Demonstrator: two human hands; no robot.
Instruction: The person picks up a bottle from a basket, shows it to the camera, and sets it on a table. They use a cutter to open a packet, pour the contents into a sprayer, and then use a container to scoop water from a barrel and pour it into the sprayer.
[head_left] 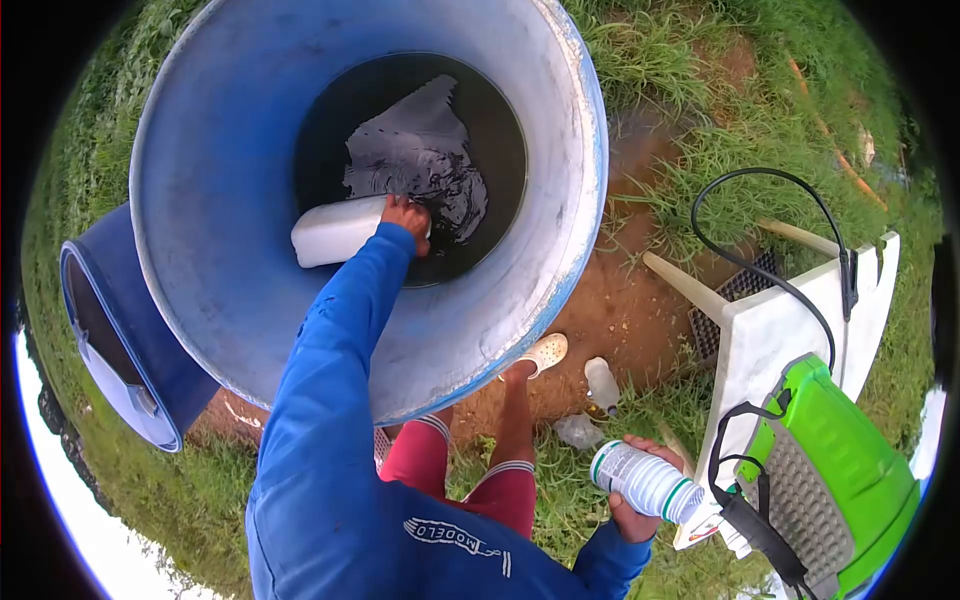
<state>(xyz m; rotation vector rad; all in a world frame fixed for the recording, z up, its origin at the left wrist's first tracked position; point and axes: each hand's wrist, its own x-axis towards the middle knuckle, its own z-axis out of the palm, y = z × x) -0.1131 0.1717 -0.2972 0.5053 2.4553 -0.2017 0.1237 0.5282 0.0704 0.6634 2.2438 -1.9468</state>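
My left hand (408,218) reaches down inside a big blue drum (225,130), its fingers closed on the end of a white plastic jug (338,232). The jug lies tilted at the surface of dark water (330,120), which ripples beside it. Whether the jug's opening is under water cannot be seen. Outside the drum, at lower right, my right hand (632,522) is wrapped round a white bottle (640,478) with a printed label and green bands. The bottle lies sideways in the grip, close to a white table.
A green backpack sprayer (850,470) with straps and a black hose (745,175) rests on the white table (770,330). A second blue drum (165,340) lies at left. A small bottle (601,385) and a clear plastic bag (578,431) are on the ground near my shoe (548,353).
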